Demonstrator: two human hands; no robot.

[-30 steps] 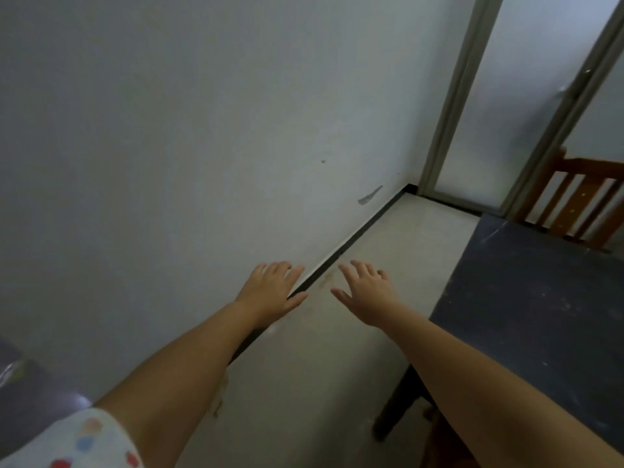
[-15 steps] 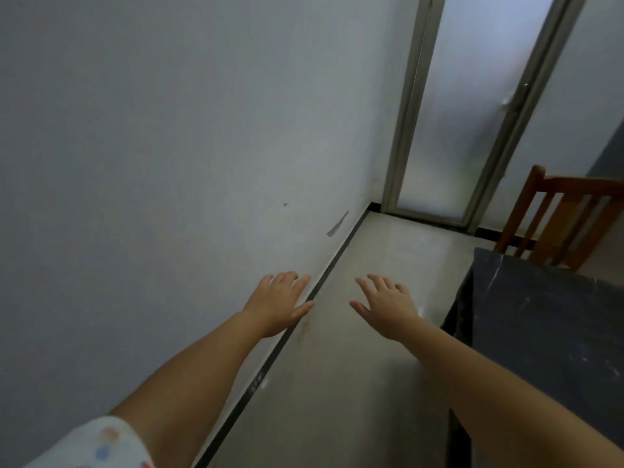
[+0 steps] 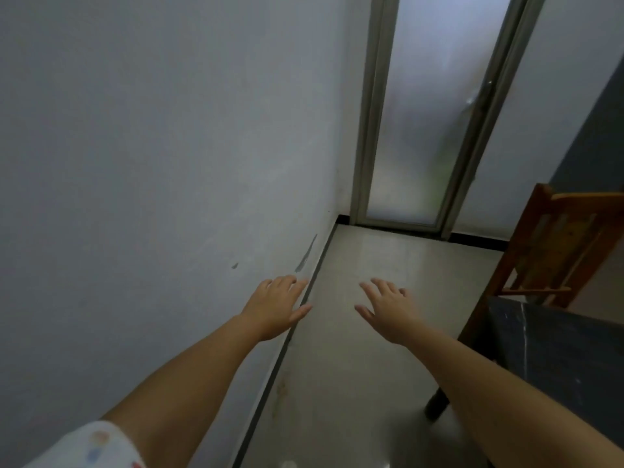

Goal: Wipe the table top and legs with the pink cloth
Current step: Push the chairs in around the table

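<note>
The dark counter (image 3: 560, 359) fills the lower right corner of the view, its near corner and left edge cutting diagonally toward the bottom right. One dark leg (image 3: 437, 405) shows under that edge, standing on the pale floor (image 3: 358, 383). The top is dull and scuffed, with a thin pale line running down near the corner.

The right hand (image 3: 388, 310) reaches out over the floor just left of the counter's corner, palm down, fingers (image 3: 368, 288) straight and spread wide, holding nothing. Its forearm crosses in front of the counter's edge. The left hand (image 3: 277, 307) is stretched out level with it, fingers straight and close together, thumb out to the side, also holding nothing; it hangs in front of the foot of the white wall (image 3: 152, 163), above the dark strip that runs along the floor's edge. A dotted white sleeve (image 3: 91, 447) shows at the bottom left.

Between wall and counter the floor runs as an open lane to a frosted glass door (image 3: 425, 113) with a pale frame at the far end. A wooden chair (image 3: 547, 251) stands just beyond the counter's far edge, on the right. A grey scrape marks the wall low down near the left hand.
</note>
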